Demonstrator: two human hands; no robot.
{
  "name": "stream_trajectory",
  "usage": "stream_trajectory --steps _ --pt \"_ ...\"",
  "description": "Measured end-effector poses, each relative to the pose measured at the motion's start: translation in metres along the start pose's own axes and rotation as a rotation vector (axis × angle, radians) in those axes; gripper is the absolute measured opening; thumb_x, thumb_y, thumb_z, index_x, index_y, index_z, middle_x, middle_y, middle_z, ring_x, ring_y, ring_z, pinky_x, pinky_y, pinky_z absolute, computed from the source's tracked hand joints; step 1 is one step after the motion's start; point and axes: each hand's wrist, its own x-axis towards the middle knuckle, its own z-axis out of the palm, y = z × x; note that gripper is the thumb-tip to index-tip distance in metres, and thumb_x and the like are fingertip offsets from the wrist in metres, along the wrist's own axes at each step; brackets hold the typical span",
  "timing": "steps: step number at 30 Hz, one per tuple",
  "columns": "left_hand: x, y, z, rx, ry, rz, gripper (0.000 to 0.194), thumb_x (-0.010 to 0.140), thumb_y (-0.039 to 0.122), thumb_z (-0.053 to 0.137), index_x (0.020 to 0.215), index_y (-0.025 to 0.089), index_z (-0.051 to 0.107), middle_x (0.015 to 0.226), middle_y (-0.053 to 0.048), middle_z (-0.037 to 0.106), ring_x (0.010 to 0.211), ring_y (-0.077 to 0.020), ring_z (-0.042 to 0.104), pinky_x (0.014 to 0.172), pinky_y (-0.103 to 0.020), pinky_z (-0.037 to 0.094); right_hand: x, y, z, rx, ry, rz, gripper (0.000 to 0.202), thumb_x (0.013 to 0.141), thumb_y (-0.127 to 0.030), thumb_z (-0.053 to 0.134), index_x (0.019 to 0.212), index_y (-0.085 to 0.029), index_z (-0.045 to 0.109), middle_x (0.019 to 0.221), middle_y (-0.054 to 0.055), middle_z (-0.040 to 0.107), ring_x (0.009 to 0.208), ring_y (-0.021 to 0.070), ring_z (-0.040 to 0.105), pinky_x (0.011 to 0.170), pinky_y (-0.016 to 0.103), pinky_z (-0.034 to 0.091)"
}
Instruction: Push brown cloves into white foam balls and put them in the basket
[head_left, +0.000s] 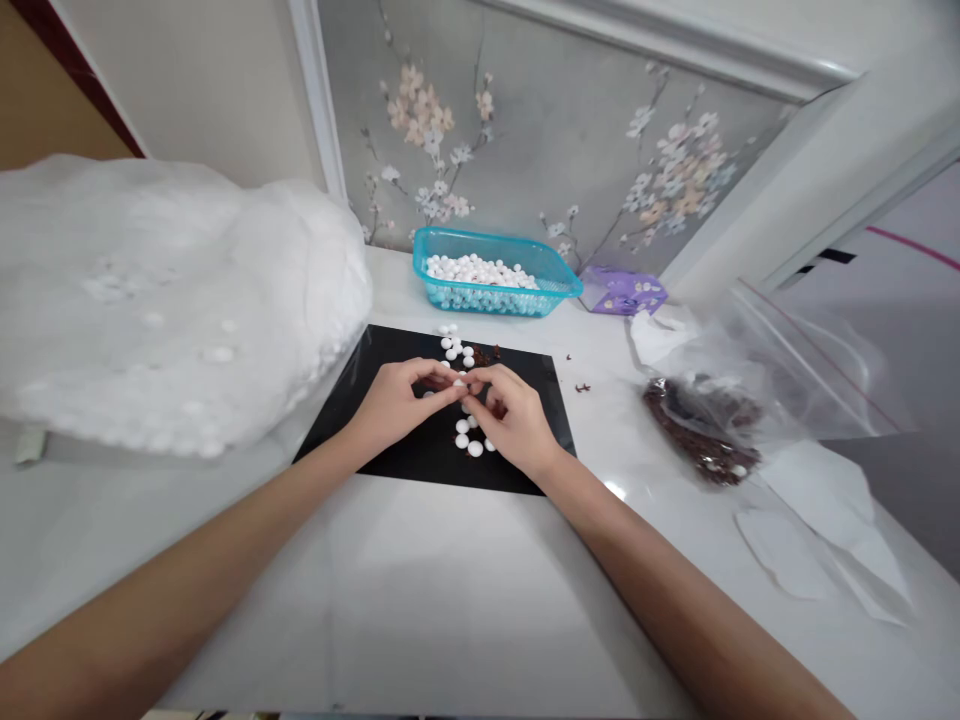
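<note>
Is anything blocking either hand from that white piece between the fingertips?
Nothing visible does: the left hand pinches the white piece, with the right hand close beside it. Other white pieces lie on the black mat.

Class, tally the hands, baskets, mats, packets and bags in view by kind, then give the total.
Hands (left hand, right hand): 2
Blue basket: 1
Black mat: 1
Purple packet: 1
Clear zip bag: 1
Large bulging bag: 1
Total: 7
White balls left out: too many, partly hidden.
</note>
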Motion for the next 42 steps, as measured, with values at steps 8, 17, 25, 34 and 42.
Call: stream_trajectory --steps 8,17,25,34,42 --pt "0.004 -0.005 0.001 -0.085 0.036 -0.067 0.027 0.072 0.038 0.064 0.089 0.016 0.064 0.088 -0.005 0.069 0.082 -0.0175 0.064 0.082 -0.032 0.049 0.006 0.012 -0.006 0.113 0.276 0.350 0.023 0.073 -0.019 0.050 0.096 -0.018 0.055 0.081 -0.001 0.054 0.045 0.0046 0.039 0.045 0.021 0.036" --pt "0.007 -0.013 0.001 -0.016 0.103 -0.140 0.032 0.074 0.037 0.062 0.100 0.018 0.058 0.087 -0.004 0.069 0.084 -0.0175 0.063 0.081 -0.033 0.047 0.008 0.037 -0.008 -0.160 0.242 0.438 0.020 0.066 -0.024 0.057 0.082 -0.017 0.067 0.082 0.004 0.059 0.053 0.0103 0.046 0.056 0.029 0.044" --pt "0.007 -0.018 -0.005 0.303 0.174 -0.176 0.016 0.073 0.027 0.055 0.086 0.019 0.061 0.092 -0.006 0.066 0.090 -0.0220 0.058 0.083 -0.035 0.045 0.009 0.030 -0.009 -0.191 0.198 0.446 0.014 0.069 -0.024 0.056 0.075 -0.019 0.068 0.076 0.003 0.060 0.059 0.0132 0.051 0.059 0.030 0.044" --pt "0.005 -0.013 0.001 0.434 -0.096 -0.048 0.039 0.090 0.042 0.031 0.117 0.028 0.055 0.128 -0.002 0.055 0.122 -0.0232 0.041 0.103 -0.045 0.023 0.008 0.028 -0.007 -0.227 0.169 0.384 0.017 0.071 -0.024 0.055 0.080 -0.022 0.069 0.077 0.002 0.060 0.060 0.0128 0.050 0.054 0.027 0.041" --pt "0.006 -0.014 -0.004 0.421 0.054 -0.003 0.021 0.085 0.028 0.043 0.092 0.022 0.062 0.098 -0.003 0.066 0.095 -0.0214 0.057 0.087 -0.037 0.039 0.008 0.026 -0.009 -0.177 0.124 0.466 0.016 0.072 -0.027 0.056 0.078 -0.020 0.069 0.075 0.001 0.066 0.053 0.0110 0.048 0.050 0.026 0.037"
